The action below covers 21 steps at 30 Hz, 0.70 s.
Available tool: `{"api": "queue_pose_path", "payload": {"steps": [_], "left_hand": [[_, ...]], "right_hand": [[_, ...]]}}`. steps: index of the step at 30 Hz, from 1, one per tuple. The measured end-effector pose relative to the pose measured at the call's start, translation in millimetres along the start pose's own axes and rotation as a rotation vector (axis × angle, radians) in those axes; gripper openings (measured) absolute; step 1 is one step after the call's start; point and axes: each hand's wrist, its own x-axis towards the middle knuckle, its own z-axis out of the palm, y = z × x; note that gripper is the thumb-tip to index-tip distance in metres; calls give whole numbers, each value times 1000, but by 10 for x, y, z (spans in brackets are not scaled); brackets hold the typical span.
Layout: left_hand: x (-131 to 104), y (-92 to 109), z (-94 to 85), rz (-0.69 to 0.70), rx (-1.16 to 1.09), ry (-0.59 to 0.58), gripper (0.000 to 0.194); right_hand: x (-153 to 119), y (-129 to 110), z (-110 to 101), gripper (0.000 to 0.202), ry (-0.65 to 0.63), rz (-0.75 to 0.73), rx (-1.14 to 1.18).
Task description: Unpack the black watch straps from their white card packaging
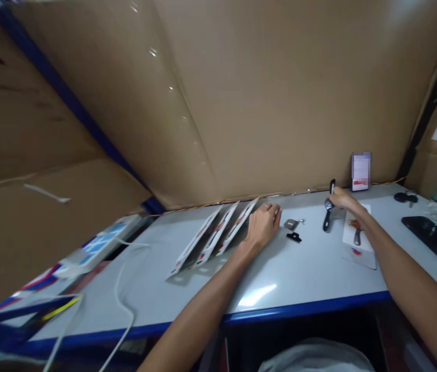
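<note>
In the head view, the right hand (pixel 341 198), right of centre, closes its fingers around a black-handled tool (pixel 327 207), which is held tilted above the grey tabletop (pixel 156 279). The left hand (pixel 264 223), near mid-frame, has its fingers loosely bent beside the rightmost of three printed cards (pixel 218 233), which lean in a row at centre left; whether it grips or merely touches that card cannot be told. Between the hands lie a small metal plate (pixel 290 224) and, just below it in the frame, a black clip-like part (pixel 294 237). A loose printed card (pixel 351 239) lies partly beneath the right forearm, and a phone (pixel 361 171) stands upright at the back edge, upper right. Judged from this layout, the step in hand is handling of the tool while the left hand attends to the card row. The next move calls for a secure right grip, clearance from the loose parts, and a light left touch, since the leaning cards could topple if pushed.
</note>
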Motion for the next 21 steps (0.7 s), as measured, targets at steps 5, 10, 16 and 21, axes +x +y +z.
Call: {"api": "queue_pose_path", "payload": {"steps": [5, 10, 16, 21], "left_hand": [[85, -436, -173, -290, 220, -7, 35], [56, -749, -160, -358, 179, -207, 30], [61, -900, -93, -505, 52, -162, 36], [154, -1073, -67, -515, -372, -46, 26]], "right_hand": [[71, 215, 40, 26, -110, 26, -230], [19, 197, 82, 34, -3, 47, -271], [-77, 94, 57, 33, 66, 43, -329], [-180, 32, 11, 30, 240, -20, -270]]}}
